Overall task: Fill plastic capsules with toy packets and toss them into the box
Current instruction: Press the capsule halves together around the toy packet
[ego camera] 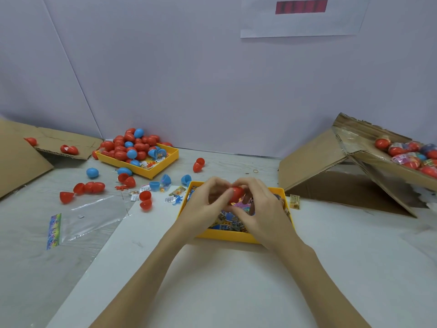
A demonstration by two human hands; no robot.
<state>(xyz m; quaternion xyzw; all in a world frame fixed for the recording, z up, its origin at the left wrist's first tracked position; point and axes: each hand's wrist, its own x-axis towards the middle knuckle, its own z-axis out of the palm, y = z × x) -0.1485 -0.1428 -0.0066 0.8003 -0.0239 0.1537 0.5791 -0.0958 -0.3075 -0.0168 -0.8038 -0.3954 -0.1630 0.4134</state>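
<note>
Above the near yellow tray (pixel 227 236), which sits at the middle of the tabletop close to the person, both hands meet around one red capsule (pixel 237 193). The left hand (pixel 204 204) curls its fingers round the capsule from the left side, and the right hand (pixel 262 209) curls round it from the right, so both grasp it and neither is nearer than the other. How the long axis of the capsule lies I cannot tell, because the fingers cover most of it; I also cannot tell if it is fully closed. Toy packets (pixel 233 221) fill the tray just under the hands. I judge the step is pressing the capsule closed, and after that comes the toss. The cardboard box (pixel 369 159) with filled capsules (pixel 409 152) stands tilted at the right far corner, well apart from the hands, so the right hand is on the better side for throwing. Between the hands and the box only the box's lowered flap (pixel 314 159) lies, and a small yellow packet (pixel 294 201) just beside the tray. Toward the left far side lie loose red and blue capsule halves (pixel 92 172), an empty plastic bag (pixel 94 216), and a second yellow tray (pixel 142 170) heaped with empty capsules.
</note>
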